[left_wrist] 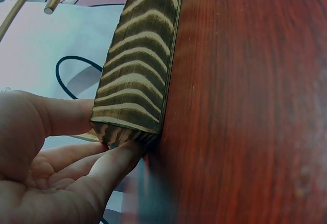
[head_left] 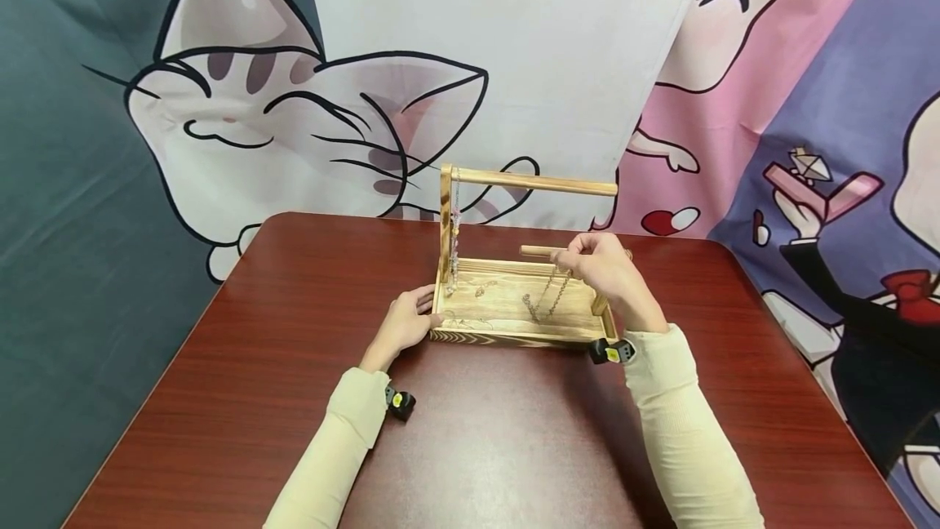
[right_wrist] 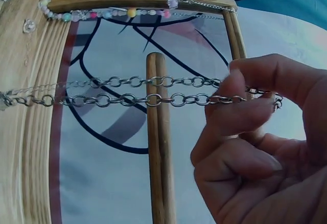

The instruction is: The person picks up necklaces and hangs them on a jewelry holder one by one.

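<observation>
A wooden jewellery stand has a tray base (head_left: 514, 340), a high bar (head_left: 543, 182) and a lower bar (head_left: 539, 251). My left hand (head_left: 402, 321) grips the tray's left end, thumb and fingers about its corner (left_wrist: 125, 127). Above the tray, my right hand (head_left: 605, 268) pinches a silver chain necklace (right_wrist: 127, 100) between thumb and fingertips. The chain hangs in a loop beside the lower bar, its bottom end down at the tray floor. From the left end of the high bar hangs a pastel beaded necklace (head_left: 454, 239).
Fine jewellery (head_left: 481, 291) lies on the tray floor, with another thin chain (head_left: 466, 322) near the front left corner. The stand sits on a dark red wooden table (head_left: 477, 423). Behind it hangs a cartoon-printed cloth (head_left: 558, 47).
</observation>
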Available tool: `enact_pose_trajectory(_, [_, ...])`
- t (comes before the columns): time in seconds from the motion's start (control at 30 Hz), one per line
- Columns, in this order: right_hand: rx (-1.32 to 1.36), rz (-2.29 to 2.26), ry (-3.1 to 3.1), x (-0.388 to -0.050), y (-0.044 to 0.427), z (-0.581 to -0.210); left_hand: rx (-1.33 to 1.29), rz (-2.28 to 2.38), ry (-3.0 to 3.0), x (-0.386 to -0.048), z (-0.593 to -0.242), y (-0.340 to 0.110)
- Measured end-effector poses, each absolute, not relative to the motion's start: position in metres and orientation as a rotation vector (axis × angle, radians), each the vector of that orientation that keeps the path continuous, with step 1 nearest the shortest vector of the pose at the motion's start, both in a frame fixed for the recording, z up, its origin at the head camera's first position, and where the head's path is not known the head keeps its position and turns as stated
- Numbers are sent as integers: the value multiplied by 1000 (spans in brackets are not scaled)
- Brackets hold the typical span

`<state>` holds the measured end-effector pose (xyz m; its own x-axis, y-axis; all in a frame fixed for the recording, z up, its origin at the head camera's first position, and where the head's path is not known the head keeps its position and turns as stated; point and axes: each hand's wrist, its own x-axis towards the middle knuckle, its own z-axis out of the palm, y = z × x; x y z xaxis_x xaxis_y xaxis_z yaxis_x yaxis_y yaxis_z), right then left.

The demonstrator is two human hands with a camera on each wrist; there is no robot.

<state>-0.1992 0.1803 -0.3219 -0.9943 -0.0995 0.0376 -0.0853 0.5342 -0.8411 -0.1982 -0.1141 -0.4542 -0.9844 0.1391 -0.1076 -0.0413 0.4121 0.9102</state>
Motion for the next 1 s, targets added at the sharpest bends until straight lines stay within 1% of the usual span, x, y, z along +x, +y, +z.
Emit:
enact_pose_trajectory(0.2, [-200,-1535,2769,-198,179,-319,73,1611,2497,-197,-453,-114])
enact_pose_trajectory(0.43, [-341,-1453,2830,-196,179,-316,64,1615,2490,-198,-452,-114])
enact_pose_trajectory(0.77, [-338,-1469,2865,-198,173,-299,64,1621,2490,-197,-453,-115])
enact_pose_trajectory(1.0, [-307,-1710,2789,-198,165,-289,65,1621,2490,-199,-454,-114])
